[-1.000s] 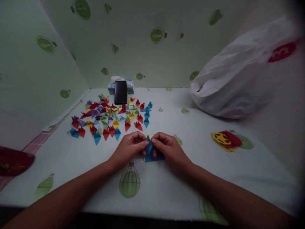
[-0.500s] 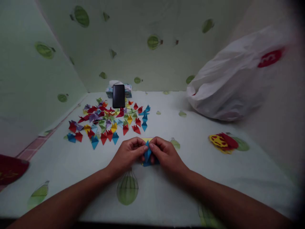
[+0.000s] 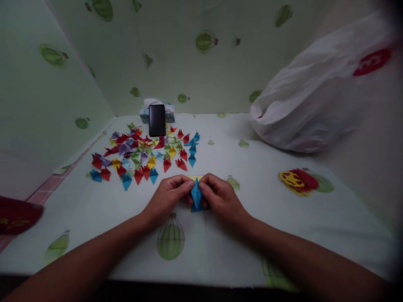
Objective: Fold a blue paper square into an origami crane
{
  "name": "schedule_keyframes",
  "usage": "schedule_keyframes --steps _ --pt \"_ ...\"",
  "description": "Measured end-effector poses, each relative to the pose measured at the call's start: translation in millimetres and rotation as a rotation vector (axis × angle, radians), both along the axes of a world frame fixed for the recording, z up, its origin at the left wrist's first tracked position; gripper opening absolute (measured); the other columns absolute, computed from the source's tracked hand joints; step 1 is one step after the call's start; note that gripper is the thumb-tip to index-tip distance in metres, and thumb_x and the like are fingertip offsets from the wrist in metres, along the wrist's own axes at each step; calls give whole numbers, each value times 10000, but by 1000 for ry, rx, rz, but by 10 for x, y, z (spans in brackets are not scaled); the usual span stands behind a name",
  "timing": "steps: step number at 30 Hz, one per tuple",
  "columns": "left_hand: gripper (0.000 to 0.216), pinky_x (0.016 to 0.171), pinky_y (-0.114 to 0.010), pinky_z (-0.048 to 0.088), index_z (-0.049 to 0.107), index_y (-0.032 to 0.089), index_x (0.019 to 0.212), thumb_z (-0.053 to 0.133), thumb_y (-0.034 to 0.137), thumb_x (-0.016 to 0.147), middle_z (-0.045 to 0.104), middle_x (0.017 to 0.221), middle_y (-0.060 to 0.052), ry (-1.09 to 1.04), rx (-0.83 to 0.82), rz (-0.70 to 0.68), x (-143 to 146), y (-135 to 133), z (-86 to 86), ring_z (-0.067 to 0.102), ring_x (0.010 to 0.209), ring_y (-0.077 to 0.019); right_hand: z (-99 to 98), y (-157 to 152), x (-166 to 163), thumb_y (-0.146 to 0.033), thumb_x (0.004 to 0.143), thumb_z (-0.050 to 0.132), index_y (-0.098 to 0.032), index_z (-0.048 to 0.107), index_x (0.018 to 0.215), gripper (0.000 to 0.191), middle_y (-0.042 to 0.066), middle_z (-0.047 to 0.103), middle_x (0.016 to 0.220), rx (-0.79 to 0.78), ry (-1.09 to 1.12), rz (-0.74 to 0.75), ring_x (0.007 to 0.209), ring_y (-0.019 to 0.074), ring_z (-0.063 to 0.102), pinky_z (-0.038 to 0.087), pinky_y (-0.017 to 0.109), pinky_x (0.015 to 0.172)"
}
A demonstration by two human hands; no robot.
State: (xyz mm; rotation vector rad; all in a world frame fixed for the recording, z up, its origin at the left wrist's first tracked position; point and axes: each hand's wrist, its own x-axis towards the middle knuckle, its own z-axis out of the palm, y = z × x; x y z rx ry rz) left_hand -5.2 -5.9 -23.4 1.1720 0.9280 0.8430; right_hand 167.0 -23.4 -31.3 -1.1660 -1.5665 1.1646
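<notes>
A blue folded origami paper [image 3: 197,195], narrow and diamond-shaped, stands between my two hands. My left hand [image 3: 171,193] pinches its left side near the top, thumb in front. On the other side my right hand [image 3: 220,195] grips it the same way. Under and behind it lie square paper sheets [image 3: 197,209], blue at the near edge and yellow at the far edge. My hands partly hide these sheets. Beyond my left hand spreads a pile of small folded paper cranes [image 3: 138,157] in red, blue, yellow, green and purple.
Behind the pile, a black phone [image 3: 157,121] leans on a tissue box [image 3: 170,112]. A white plastic bag [image 3: 308,100] bulges at the back right. Red and yellow cut-outs [image 3: 298,182] lie at right. A red object [image 3: 19,214] sits at the left edge.
The camera view has tilted down slightly, so the scene sits higher. Both hands keep hold of the blue origami paper, whose front now shows more fully between the thumbs.
</notes>
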Motion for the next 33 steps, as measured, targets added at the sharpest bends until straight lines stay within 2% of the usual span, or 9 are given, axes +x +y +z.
schedule_keyframes --steps 6,15,27,33 --pt "221 591 -214 472 655 139 790 721 346 832 637 613 19 1 -13 8 -1 -5 14 573 565 -87 -8 -16 -3 -330 938 485 -193 509 747 237 -10 523 615 76 -48 -3 561 123 473 374 265 553" --pt "245 613 -224 471 653 149 792 675 379 876 637 624 14 -4 -21 14 -10 -8 -31 574 579 -93 -11 -14 0 -319 950 470 -195 500 744 242 -8 522 629 99 -75 -20 577 123 471 371 261 566" --pt "221 586 -213 448 646 139 769 705 345 825 609 607 22 63 10 21 10 -16 55 549 567 -85 14 -32 -9 -274 924 480 -196 476 718 220 -19 482 633 134 -104 -36 587 115 425 341 254 556" --pt "198 566 -219 438 613 145 742 695 319 787 575 614 29 139 48 46 26 -25 121 522 560 -84 18 -28 -9 -297 923 500 -190 528 743 211 -9 520 628 63 -49 0 587 121 469 363 253 548"
